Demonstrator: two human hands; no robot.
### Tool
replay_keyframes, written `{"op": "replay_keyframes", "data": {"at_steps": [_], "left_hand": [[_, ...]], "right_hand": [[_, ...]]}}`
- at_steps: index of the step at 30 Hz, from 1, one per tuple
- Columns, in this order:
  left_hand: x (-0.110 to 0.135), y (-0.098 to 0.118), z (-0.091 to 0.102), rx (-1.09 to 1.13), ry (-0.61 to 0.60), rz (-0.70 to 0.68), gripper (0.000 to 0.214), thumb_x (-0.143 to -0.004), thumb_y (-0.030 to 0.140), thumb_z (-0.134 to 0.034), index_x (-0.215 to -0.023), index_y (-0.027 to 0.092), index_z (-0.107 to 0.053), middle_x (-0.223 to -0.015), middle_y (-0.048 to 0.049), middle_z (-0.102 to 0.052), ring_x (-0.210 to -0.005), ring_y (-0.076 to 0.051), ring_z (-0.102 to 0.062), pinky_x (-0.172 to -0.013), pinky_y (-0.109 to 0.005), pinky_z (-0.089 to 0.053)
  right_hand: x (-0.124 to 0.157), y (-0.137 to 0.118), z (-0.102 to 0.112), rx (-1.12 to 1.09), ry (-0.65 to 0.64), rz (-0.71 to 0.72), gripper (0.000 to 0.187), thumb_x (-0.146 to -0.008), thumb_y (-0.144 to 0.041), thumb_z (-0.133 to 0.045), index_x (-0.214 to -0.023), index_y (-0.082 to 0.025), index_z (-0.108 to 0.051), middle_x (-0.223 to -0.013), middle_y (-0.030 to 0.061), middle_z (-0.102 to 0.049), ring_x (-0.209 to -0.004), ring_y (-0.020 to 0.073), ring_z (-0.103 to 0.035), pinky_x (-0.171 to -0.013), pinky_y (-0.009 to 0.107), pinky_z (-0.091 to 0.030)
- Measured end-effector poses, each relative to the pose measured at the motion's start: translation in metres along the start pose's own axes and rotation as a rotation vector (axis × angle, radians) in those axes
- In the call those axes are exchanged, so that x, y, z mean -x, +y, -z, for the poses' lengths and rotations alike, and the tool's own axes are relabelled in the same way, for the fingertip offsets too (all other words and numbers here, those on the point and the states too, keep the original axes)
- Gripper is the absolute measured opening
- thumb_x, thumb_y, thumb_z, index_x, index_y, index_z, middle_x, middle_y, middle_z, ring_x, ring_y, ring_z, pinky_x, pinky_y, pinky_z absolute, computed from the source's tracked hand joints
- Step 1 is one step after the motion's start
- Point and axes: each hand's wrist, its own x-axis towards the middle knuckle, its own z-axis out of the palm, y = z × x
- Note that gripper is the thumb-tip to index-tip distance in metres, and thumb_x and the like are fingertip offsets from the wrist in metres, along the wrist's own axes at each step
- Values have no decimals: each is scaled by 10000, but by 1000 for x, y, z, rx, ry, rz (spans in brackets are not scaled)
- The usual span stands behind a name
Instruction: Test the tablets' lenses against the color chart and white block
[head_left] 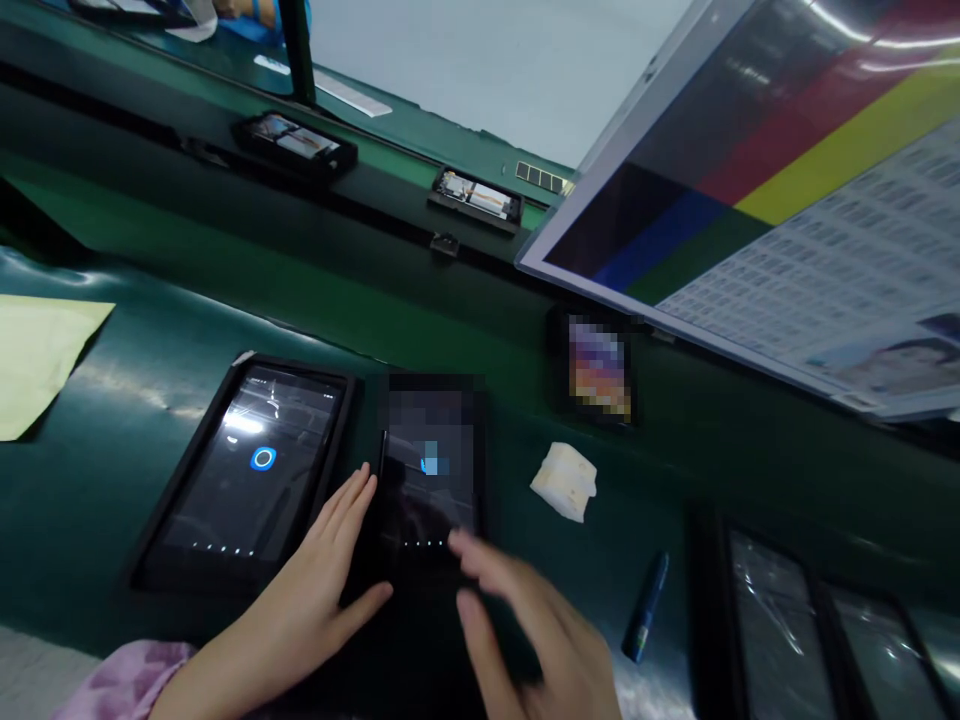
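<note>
A dark tablet (420,505) lies in front of me, its screen lit with a row of small white dots near the bottom. My left hand (326,570) is at its left side with fingers stretched out and thumb apart; whether the fingertips touch the edge I cannot tell. Over the lower right corner of that tablet is my right hand (536,625), slightly blurred, fingers apart and holding nothing. A second tablet (247,490) in a black frame lies to the left, showing a blue ring icon on a dark screen.
To the right are a white wad (568,480), a blue pen-like stick (648,608) and black-framed panels (784,620). A small lit screen (600,368) stands behind. Opened devices (480,195) sit on the black rail. A large chart board (720,190) slants in from upper right; yellow paper (45,360) lies left.
</note>
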Motion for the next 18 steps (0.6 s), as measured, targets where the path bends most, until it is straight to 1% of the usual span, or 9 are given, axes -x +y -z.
{"op": "replay_keyframes", "data": {"at_steps": [2, 3, 6, 8, 10, 12, 13, 15, 18], "left_hand": [[2, -2, -7, 5, -2, -3, 1018, -959, 268, -641, -1676, 354, 77, -1759, -151, -183, -1602, -357, -231, -1191, -640, -374], [2, -4, -11, 16, -2, -1, 1076, -930, 259, -674, -1675, 348, 98, -1761, -157, -167, -1600, -370, -227, -1186, -643, -378], [4, -7, -20, 46, -2, 6, 1187, -863, 219, -725, -1673, 332, 134, -1768, -170, -120, -1588, -399, -225, -1182, -653, -377], [5, -9, -25, 52, 7, 8, 1186, -862, 190, -707, -1671, 325, 150, -1766, -182, -112, -1576, -407, -240, -1178, -657, -380], [4, -10, -28, 50, 27, 7, 1159, -875, 162, -671, -1669, 325, 157, -1758, -200, -131, -1557, -413, -268, -1165, -667, -392], [3, -10, -30, 45, 47, 1, 1158, -875, 143, -660, -1667, 328, 164, -1747, -222, -157, -1536, -426, -297, -1147, -683, -403], [2, -10, -30, 41, 53, -1, 1169, -870, 135, -664, -1664, 332, 170, -1741, -232, -171, -1527, -433, -306, -1138, -692, -409], [0, -9, -29, 32, 56, -6, 1213, -850, 118, -685, -1656, 340, 193, -1729, -242, -203, -1519, -448, -295, -1124, -714, -415], [-3, -7, -28, 20, 48, -12, 1288, -816, 98, -723, -1638, 362, 232, -1721, -237, -228, -1519, -461, -234, -1116, -748, -405]], "right_hand": [[-18, 16, -7, 85, -26, -91, 395, -1052, -356, -511, -1424, -266, -608, -1245, 91, -752, -1132, 269, -743, -951, 442, -656], [-26, 23, -13, 116, -48, -129, 453, -1053, -355, -496, -1488, -242, -545, -1353, 112, -707, -1230, 286, -703, -1009, 488, -634], [-42, 34, -34, 142, -91, -157, 545, -1058, -364, -465, -1572, -191, -420, -1623, 141, -473, -1486, 308, -491, -1172, 564, -509], [-47, 34, -45, 137, -116, -165, 572, -1059, -364, -458, -1592, -172, -377, -1710, 149, -316, -1561, 314, -371, -1214, 570, -458], [-49, 30, -54, 128, -131, -194, 599, -1058, -366, -459, -1608, -159, -341, -1746, 165, -197, -1581, 333, -322, -1207, 570, -465], [-53, 23, -60, 120, -127, -224, 618, -1053, -378, -469, -1612, -152, -331, -1758, 178, -126, -1591, 358, -286, -1201, 583, -465], [-55, 19, -62, 114, -117, -234, 618, -1049, -396, -478, -1601, -149, -351, -1757, 184, -124, -1594, 369, -272, -1205, 594, -455], [-59, 13, -64, 86, -88, -253, 604, -1036, -455, -500, -1550, -148, -425, -1743, 195, -183, -1591, 384, -277, -1220, 618, -421], [-63, 11, -63, -8, -30, -319, 600, -1017, -543, -509, -1500, -188, -476, -1696, 180, -310, -1554, 381, -356, -1225, 641, -388]]}}
